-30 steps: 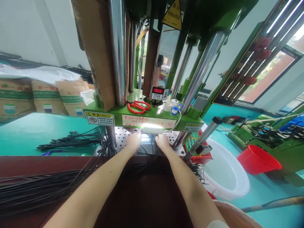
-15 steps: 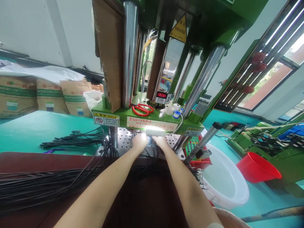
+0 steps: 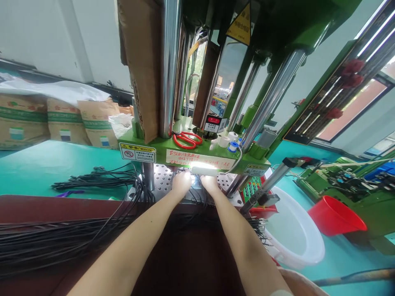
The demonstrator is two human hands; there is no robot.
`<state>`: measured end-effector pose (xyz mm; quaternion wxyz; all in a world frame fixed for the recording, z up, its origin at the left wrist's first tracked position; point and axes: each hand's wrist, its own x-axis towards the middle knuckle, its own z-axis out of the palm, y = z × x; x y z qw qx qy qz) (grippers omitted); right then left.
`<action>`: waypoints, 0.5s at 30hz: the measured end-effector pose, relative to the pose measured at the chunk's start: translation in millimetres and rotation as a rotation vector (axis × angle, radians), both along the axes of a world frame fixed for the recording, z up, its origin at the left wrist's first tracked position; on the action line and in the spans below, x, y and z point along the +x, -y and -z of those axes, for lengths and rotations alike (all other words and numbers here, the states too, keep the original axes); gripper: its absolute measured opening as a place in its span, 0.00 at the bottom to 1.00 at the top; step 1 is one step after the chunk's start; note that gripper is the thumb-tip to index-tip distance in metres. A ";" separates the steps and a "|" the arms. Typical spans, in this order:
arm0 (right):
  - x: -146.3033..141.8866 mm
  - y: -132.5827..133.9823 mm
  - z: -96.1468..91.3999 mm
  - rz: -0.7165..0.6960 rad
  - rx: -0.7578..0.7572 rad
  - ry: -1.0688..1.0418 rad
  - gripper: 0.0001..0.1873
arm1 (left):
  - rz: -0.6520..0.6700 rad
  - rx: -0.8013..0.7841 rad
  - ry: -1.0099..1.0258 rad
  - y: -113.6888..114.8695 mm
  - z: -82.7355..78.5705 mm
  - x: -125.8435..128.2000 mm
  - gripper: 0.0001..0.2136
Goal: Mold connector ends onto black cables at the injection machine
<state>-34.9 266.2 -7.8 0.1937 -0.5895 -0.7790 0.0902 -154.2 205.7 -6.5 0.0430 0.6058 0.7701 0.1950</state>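
Observation:
Both my arms reach under the crosspiece of a green press [image 3: 160,144], over its perforated metal plate [image 3: 162,181]. On the left, my left hand [image 3: 182,182] is at one side of a metal mold [image 3: 196,181]; its fingers are hidden in glare and under the lamp. Across from it, my right hand [image 3: 210,183] is at the mold's other side, fingers also out of sight. Black cables [image 3: 199,198] run from the mold toward me between my wrists. A bright lamp [image 3: 204,169] hangs just above both hands.
Red-handled scissors [image 3: 187,140] and tape rolls [image 3: 233,146] lie on the press ledge. Bundled black cables [image 3: 61,242] cover the table at left. At right stand a control panel [image 3: 251,187], a white tub [image 3: 311,246] and a red bucket [image 3: 336,216].
The view has shifted slightly, so the upper press appears a little farther right. Both hands stay at the mold, with the right hand slightly changed in pose.

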 end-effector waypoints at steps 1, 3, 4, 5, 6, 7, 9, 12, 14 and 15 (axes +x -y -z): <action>0.4 -0.2 -1.3 -0.014 0.003 0.008 0.15 | -0.001 0.007 0.002 0.6 -1.1 0.0 0.14; 2.0 -0.3 -5.0 -0.046 0.012 0.026 0.15 | -0.014 0.034 0.003 2.6 -4.9 2.2 0.14; 3.0 -0.1 -7.4 -0.064 0.018 0.037 0.16 | -0.025 0.053 0.002 3.8 -7.3 4.5 0.15; 4.0 0.2 -9.9 -0.082 0.024 0.048 0.16 | -0.037 0.074 0.001 4.9 -9.7 7.7 0.15; 5.0 0.8 -12.5 -0.100 0.030 0.059 0.16 | -0.046 0.096 -0.001 5.8 -11.9 11.6 0.16; 5.9 1.8 -15.0 -0.119 0.037 0.072 0.17 | -0.051 0.115 -0.003 6.2 -13.6 15.7 0.17; 7.0 4.9 -19.7 -0.161 0.050 0.099 0.18 | -0.050 0.137 -0.005 5.6 -14.8 23.5 0.17; 7.4 12.0 -25.3 -0.246 0.065 0.145 0.15 | -0.038 0.138 -0.010 2.5 -12.1 29.2 0.14; 6.9 16.6 -28.5 -0.302 0.069 0.175 0.13 | -0.032 0.132 -0.017 0.7 -9.0 28.3 0.12; 6.4 18.2 -30.0 -0.326 0.070 0.189 0.13 | -0.026 0.133 -0.023 0.2 -7.7 27.1 0.12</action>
